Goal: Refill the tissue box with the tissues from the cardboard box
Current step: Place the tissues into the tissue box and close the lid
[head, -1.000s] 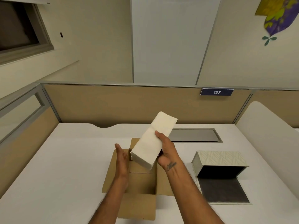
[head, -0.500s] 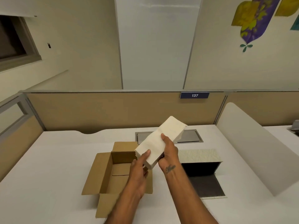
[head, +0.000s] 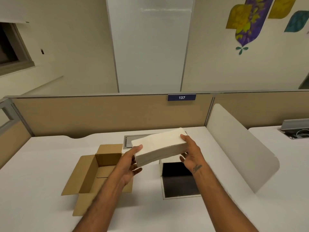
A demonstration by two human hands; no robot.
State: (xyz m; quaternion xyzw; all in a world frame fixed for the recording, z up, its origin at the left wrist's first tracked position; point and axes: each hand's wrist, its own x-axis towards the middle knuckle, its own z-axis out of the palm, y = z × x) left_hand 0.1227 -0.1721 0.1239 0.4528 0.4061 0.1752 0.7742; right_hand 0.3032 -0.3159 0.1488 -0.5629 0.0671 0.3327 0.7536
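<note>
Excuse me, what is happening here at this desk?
A person holds a thick white stack of folded tissues in the air, with the left hand and the right hand at its two ends. The stack is above the open, dark-lined tissue box on the white desk. The brown cardboard box stands open to the left, apparently empty.

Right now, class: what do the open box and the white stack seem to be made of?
Open box: plain brown cardboard, matte, with folded flaps. White stack: soft paper tissues, matte, thin layers showing along its side, held by the left hand and right hand.
</note>
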